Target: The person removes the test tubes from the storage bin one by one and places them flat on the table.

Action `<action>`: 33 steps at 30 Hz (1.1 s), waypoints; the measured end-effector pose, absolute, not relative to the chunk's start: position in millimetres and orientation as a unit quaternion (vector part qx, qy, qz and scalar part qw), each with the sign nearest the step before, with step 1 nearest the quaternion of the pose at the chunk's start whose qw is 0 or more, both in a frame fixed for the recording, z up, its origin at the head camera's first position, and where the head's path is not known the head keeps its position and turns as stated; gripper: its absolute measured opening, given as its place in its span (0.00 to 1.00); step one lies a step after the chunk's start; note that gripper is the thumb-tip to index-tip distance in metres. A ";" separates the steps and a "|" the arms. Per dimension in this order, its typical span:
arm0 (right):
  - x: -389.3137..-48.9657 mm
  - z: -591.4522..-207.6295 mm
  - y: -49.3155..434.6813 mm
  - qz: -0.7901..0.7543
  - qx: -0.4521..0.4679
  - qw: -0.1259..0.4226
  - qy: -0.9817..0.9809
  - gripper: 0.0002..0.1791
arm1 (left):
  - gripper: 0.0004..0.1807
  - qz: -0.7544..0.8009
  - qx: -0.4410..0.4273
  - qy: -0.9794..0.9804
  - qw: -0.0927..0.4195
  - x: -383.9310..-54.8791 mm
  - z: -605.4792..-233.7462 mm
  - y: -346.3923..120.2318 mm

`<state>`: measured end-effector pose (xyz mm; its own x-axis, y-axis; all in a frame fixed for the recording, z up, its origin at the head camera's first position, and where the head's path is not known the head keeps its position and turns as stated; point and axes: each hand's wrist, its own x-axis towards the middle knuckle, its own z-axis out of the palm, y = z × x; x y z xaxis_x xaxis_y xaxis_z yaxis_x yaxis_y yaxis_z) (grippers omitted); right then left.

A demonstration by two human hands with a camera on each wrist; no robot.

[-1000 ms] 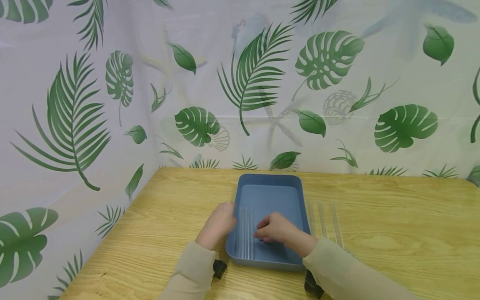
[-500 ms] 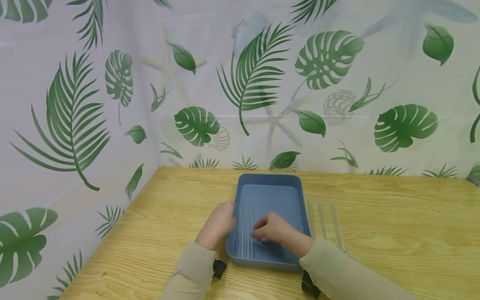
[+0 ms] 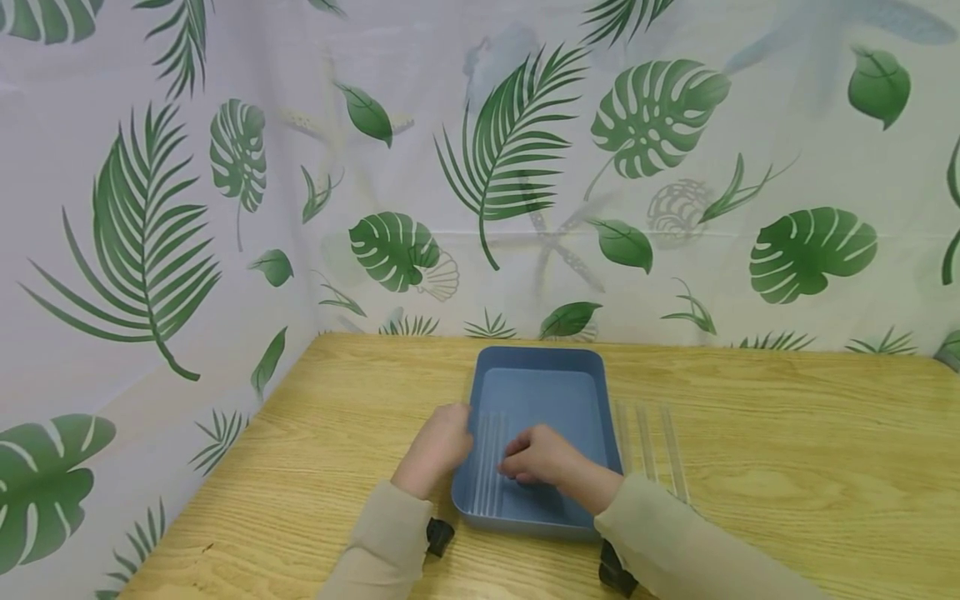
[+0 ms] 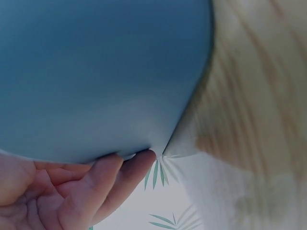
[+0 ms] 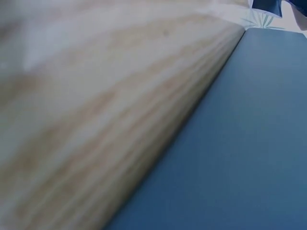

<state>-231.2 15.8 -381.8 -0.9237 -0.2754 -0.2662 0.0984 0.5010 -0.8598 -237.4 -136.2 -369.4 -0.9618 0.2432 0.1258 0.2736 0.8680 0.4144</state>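
A blue rectangular tray [image 3: 555, 392] lies on the wooden table. My left hand [image 3: 438, 442] grips its left rim; in the left wrist view, the left fingers [image 4: 98, 184] curl at the edge of the tray wall [image 4: 115, 86]. Several clear, thin straight tubes [image 3: 486, 467] lie side by side along the left of the tray's floor. Inside the tray, my right hand [image 3: 546, 457] has curled fingers, with the fingertips right at the rightmost tube. The right wrist view shows the tray's outer wall [image 5: 230, 139], with the hand's work hidden.
More clear tubes [image 3: 648, 442] lie on the table just right of the tray, partly behind the right sleeve [image 3: 675, 533]. The wooden table [image 3: 810, 450] extends to both sides. A leaf-print cloth [image 3: 675, 250] hangs behind and on the left.
My right hand has moved slightly left within the tray. The clear tubes in there have shifted a little left with it. My left hand stays at the rim.
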 end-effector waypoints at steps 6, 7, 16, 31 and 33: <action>-231.8 -384.0 15.0 -0.523 -0.036 0.188 0.831 0.16 | 0.09 -0.217 -0.130 -0.967 0.035 -237.1 -369.6 -135.8; -232.2 -384.3 14.6 -0.528 -0.033 0.189 0.827 0.16 | 0.09 -0.217 -0.130 -0.967 0.035 -237.1 -369.6 -135.7; -232.7 -385.1 14.0 -0.552 -0.029 0.197 0.809 0.15 | 0.11 -0.219 -0.126 -0.967 0.029 -237.2 -368.6 -134.5; -233.3 -387.2 -0.4 -0.541 -0.021 0.177 0.822 0.09 | 0.07 -0.216 -0.142 -0.965 0.047 -238.4 -371.3 -136.9; -233.2 -387.2 -1.5 -0.539 -0.020 0.174 0.824 0.08 | 0.06 -0.216 -0.143 -0.964 0.052 -238.4 -371.1 -137.2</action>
<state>-233.2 -1.5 -387.2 -0.9387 -0.2208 -0.2646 0.1541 0.4179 -0.8953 -238.4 -137.2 -371.1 -0.9535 0.2541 0.1624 0.2990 0.8655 0.4019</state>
